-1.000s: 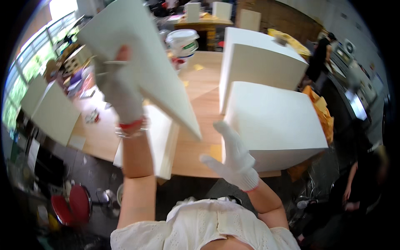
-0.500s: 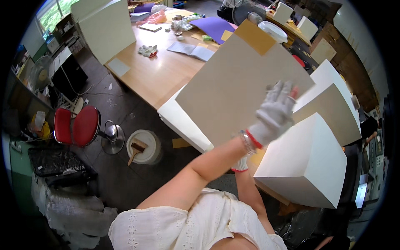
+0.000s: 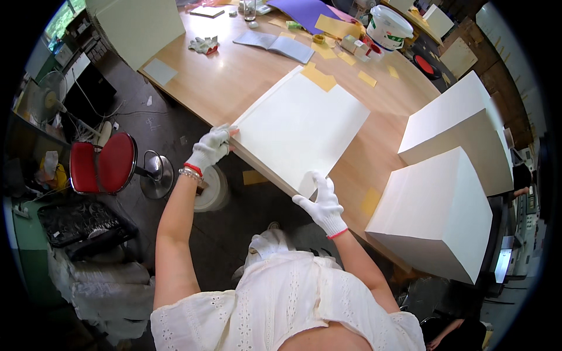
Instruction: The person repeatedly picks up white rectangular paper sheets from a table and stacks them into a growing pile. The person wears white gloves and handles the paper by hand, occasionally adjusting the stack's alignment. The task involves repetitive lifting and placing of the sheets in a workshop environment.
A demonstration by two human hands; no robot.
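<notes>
A flat stack of large white sheets lies at the table's near edge, with a tan paper piece at its far corner. My left hand, in a white knit glove with bare fingertips showing, grips the stack's left corner. At the near right corner rests my right hand, gloved in white too. Its thumb and fingers are spread around that corner, touching the edge. Whether a sheet is lifted there I cannot tell.
Two bent white board pieces stand at the table's right. An open booklet, a spare glove, tape and a white bucket sit farther back. On the left are a red chair and a floor bucket.
The large grey-beige board that stood over the stack is gone from there, uncovering white sheets. My left hand moved from the upper right to the stack's left corner; the right hand came into view.
</notes>
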